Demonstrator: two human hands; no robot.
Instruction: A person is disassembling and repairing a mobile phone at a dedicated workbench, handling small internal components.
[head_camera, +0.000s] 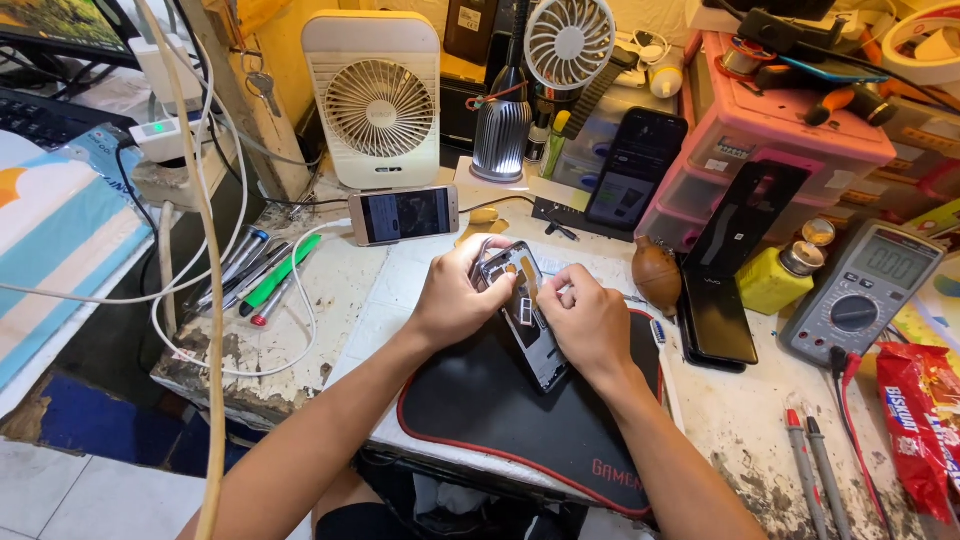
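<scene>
Opened phone (524, 312) gripped at its top edge by left hand (455, 300), pinched at its side by right hand (590, 322), held between both over black mat (480, 400) on table (330, 300)

Both bare forearms reach forward from the lower edge and converge at the grip. Left hand (452, 297): fingers curled, knuckles up, thumb wrapped inward. Right hand (588, 320): fingers bent, fingertips pinched just right of the left hand's grip, wrist slightly flexed.
</scene>
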